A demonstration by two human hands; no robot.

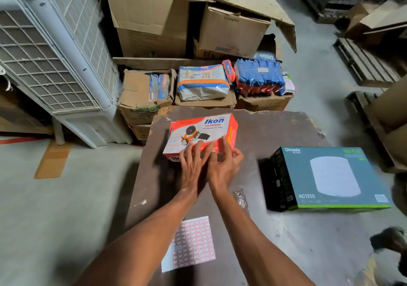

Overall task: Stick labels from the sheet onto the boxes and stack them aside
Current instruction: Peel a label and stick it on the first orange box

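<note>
While seen from the head: red Ikon box (203,132) on worktop (275,129), long axis left-right, directly ahead of both hands. Left hand (192,166) released, fingers straight on box's near edge; right hand (223,166) likewise pressing, equally near. Label sheet (191,244) well behind, toward body.
</note>
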